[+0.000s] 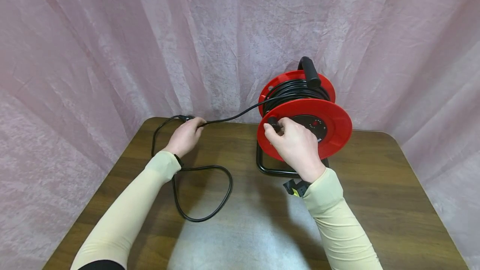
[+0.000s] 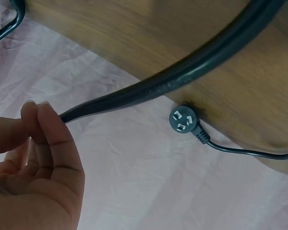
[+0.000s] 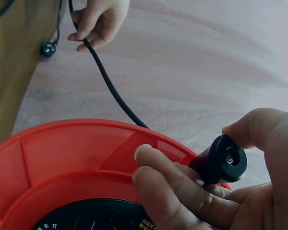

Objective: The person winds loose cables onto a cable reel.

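A red cable reel point(image 1: 339, 126) wound with black cable stands at the back right of the table. My right hand point(image 1: 296, 143) is at its front disc, with thumb and fingers around the black crank knob point(image 3: 220, 160). To the left, my left hand point(image 1: 184, 138) pinches the black cable point(image 1: 240, 114) between thumb and fingertips. From there the cable rises to the reel's drum, and its loose part curves in a loop on the table. The three-pin plug point(image 2: 182, 119) lies at the table's back edge, just beyond my left hand.
The reel has a black carrying handle point(image 1: 310, 73) on top and a black tube stand point(image 1: 275, 173) below. The wooden table point(image 1: 378, 207) ends at a pink curtain point(image 1: 225, 32) behind it. A glossy light patch point(image 1: 240, 236) shows at the front.
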### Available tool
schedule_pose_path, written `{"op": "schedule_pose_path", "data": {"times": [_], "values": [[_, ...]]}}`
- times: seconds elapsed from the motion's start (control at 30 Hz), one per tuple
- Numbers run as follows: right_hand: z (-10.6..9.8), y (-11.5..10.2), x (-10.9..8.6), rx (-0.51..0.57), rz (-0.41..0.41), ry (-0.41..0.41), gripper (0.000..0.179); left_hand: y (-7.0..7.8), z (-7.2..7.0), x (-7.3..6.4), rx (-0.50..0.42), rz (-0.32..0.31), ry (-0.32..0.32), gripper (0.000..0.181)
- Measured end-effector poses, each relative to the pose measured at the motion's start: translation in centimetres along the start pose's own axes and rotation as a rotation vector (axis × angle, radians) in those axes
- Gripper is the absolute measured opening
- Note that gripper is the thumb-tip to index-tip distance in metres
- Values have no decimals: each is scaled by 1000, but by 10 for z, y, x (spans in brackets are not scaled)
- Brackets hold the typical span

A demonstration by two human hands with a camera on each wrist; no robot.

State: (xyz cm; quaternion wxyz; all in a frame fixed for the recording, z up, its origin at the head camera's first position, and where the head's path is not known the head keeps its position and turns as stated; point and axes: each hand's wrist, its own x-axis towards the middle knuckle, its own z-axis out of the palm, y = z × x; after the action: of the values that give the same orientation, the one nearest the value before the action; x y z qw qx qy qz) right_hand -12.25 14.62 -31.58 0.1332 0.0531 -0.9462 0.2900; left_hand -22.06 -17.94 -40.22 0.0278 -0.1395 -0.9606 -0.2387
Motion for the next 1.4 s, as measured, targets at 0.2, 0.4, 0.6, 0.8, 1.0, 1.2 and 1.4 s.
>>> {"op": "schedule_pose_path", "data": {"times": [0.2, 0.4, 0.6, 0.8, 1.0, 1.2, 1.4], "values": [[-4, 2, 2, -10, 6, 2, 39, 2, 4, 1, 41, 20, 0, 29], [-9, 5, 3, -13, 3, 5, 39, 2, 7, -2, 27, -22, -40, 31], [-11, 6, 1, -18, 1, 24, 38, 0, 3, -8, 49, -67, -72, 37], [-12, 5, 0, -19, -1, 28, 38, -1, 0, -12, 80, -65, -84, 32], [-17, 5, -3, -9, 8, 37, 39, -8, -1, -18, 62, -123, -113, 38], [-25, 6, -4, -18, 9, 54, 41, -14, 0, -20, 44, -106, -105, 49], [-32, 7, -4, -51, 11, 67, 43, -14, 1, -21, 24, -67, -76, 43]]}}
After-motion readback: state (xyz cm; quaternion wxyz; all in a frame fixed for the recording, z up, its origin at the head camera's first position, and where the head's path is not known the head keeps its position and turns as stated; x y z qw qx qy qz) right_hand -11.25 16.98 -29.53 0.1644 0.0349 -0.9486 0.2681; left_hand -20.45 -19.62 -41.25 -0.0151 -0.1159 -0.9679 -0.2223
